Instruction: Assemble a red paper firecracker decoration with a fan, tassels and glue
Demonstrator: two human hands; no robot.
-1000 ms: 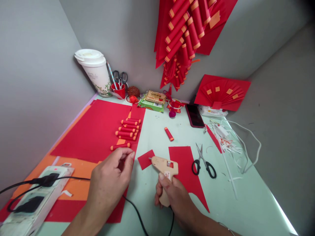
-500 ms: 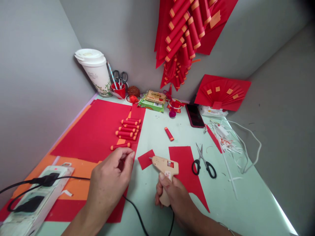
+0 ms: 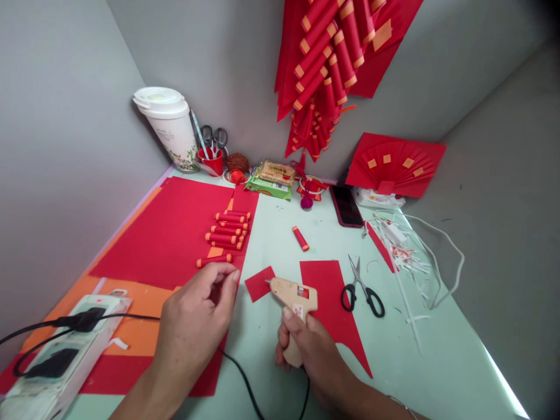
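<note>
My right hand grips a beige hot glue gun by its handle. The gun's nozzle points left, its tip over the right part of a small red paper piece on the table. Whether tip and paper touch, I cannot tell. To the left, my left hand is closed, thumb and forefinger pinched together near the small paper; anything between them is hidden or too small to make out. Just beyond these fingers lies a red paper roll with orange ends. A larger cut red sheet lies partly under the gun.
Scissors lie half open at right. Several paper rolls are stacked on red sheets; a single roll lies mid-table. A power strip with black cords stands at left. A phone and a white cup are farther back.
</note>
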